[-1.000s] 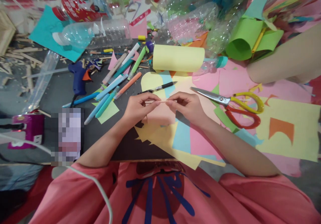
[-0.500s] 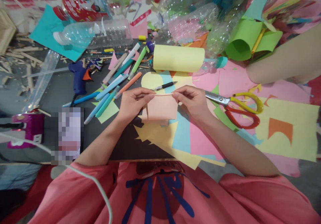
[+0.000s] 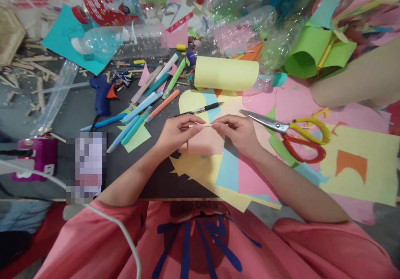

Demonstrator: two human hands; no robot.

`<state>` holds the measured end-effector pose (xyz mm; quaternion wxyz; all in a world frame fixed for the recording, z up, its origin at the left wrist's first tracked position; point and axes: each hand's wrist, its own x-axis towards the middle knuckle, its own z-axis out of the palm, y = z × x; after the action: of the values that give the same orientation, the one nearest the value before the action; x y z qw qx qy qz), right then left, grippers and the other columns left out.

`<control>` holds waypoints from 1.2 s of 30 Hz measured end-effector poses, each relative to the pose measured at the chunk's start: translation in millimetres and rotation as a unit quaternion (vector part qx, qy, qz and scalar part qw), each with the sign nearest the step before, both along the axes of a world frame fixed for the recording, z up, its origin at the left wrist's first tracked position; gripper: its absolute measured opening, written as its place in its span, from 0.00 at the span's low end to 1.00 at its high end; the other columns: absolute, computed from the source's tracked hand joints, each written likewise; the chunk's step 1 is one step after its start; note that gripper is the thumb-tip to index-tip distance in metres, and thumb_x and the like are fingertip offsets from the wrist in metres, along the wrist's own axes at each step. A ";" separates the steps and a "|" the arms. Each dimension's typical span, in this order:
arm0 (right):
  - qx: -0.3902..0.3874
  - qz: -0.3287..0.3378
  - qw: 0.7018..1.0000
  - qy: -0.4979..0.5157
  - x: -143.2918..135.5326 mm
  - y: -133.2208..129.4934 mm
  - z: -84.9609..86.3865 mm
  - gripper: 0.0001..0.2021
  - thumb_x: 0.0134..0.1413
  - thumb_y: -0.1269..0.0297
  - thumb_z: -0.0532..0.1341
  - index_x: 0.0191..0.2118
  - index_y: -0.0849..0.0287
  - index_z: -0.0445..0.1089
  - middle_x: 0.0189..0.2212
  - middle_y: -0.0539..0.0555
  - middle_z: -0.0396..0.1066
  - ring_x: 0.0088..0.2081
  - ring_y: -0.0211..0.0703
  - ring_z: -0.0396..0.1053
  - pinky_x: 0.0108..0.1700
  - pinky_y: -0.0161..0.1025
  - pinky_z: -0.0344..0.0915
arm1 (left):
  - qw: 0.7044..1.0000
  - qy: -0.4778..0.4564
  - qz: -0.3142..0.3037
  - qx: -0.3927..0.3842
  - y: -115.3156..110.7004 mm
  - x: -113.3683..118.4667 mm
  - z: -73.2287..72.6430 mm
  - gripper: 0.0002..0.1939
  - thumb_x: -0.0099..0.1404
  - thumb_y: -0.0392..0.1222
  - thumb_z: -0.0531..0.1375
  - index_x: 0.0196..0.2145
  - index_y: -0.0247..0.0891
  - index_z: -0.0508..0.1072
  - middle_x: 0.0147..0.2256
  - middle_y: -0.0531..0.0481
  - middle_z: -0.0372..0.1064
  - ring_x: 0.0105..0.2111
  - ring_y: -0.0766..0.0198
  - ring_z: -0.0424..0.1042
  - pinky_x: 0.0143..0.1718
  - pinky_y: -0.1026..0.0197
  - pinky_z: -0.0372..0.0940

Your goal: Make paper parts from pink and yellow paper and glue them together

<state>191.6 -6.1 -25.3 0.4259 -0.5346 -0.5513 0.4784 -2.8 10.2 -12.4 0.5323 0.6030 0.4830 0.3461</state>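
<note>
Between both hands is a sheet of peach paper [image 3: 205, 143], its top edge turned over in a narrow strip. My left hand [image 3: 178, 134] pinches the left part of that edge between thumb and fingers. On the right, my right hand [image 3: 240, 134] grips the same edge in a similar pinch, the thumb tips a short gap apart. Just beyond the fingers lies a black pen [image 3: 208, 108]. Scissors [image 3: 283, 128] with yellow and red handles rest open to the right of my right hand. Yellow and blue paper pieces [image 3: 203, 167] lie below the peach sheet.
Several markers [image 3: 142, 106] and a blue glue gun [image 3: 103, 93] lie to the left, near a phone [image 3: 90, 162]. A yellow paper roll [image 3: 226, 73] and plastic bottles [image 3: 137, 37] are at the back. Another person's arm [image 3: 356, 77] reaches in from the right.
Both hands have come closer together along the paper's top edge and moved slightly lower. More of the scissors' blades and the pen now shows. The view has shifted a little.
</note>
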 end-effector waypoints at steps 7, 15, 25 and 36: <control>-0.002 0.002 1.000 0.025 -1.9 -1.1 2.1 0.08 0.49 0.57 0.68 0.27 0.55 0.80 0.25 0.51 0.79 0.26 0.39 0.70 0.28 0.37 0.65 | 1.000 0.010 -0.005 0.009 -3.0 0.3 -2.0 0.10 0.61 0.47 0.65 0.32 0.38 0.82 0.23 0.49 0.75 0.29 0.63 0.76 0.25 0.68 0.66; -0.030 0.014 0.998 0.054 -1.9 0.3 -0.1 0.07 0.46 0.58 0.70 0.29 0.56 0.79 0.22 0.50 0.76 0.23 0.36 0.66 0.25 0.36 0.62 | 1.000 0.005 0.004 0.009 -1.4 -0.9 -3.5 0.10 0.59 0.48 0.66 0.32 0.39 0.83 0.24 0.49 0.77 0.26 0.65 0.75 0.24 0.68 0.65; 0.014 0.041 0.996 0.072 -3.1 1.1 0.1 0.01 0.48 0.69 0.65 0.28 0.56 0.73 0.27 0.48 0.74 0.30 0.38 0.71 0.36 0.39 0.69 | 1.000 -0.005 0.014 -0.008 -2.1 -0.6 -4.7 0.08 0.57 0.43 0.68 0.33 0.39 0.84 0.28 0.48 0.79 0.30 0.62 0.78 0.27 0.67 0.69; 0.008 0.055 0.995 0.078 -2.3 0.0 -1.4 0.06 0.50 0.62 0.67 0.32 0.55 0.71 0.29 0.48 0.73 0.33 0.39 0.71 0.37 0.38 0.69 | 1.000 -0.003 0.013 0.003 -1.6 -0.1 -2.6 0.06 0.57 0.39 0.67 0.33 0.38 0.84 0.32 0.46 0.81 0.33 0.61 0.79 0.33 0.66 0.72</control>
<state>189.3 -6.1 -26.7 0.4450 -0.4609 -0.5487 0.5371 -2.8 8.6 -15.0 0.5276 0.5974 0.4879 0.3560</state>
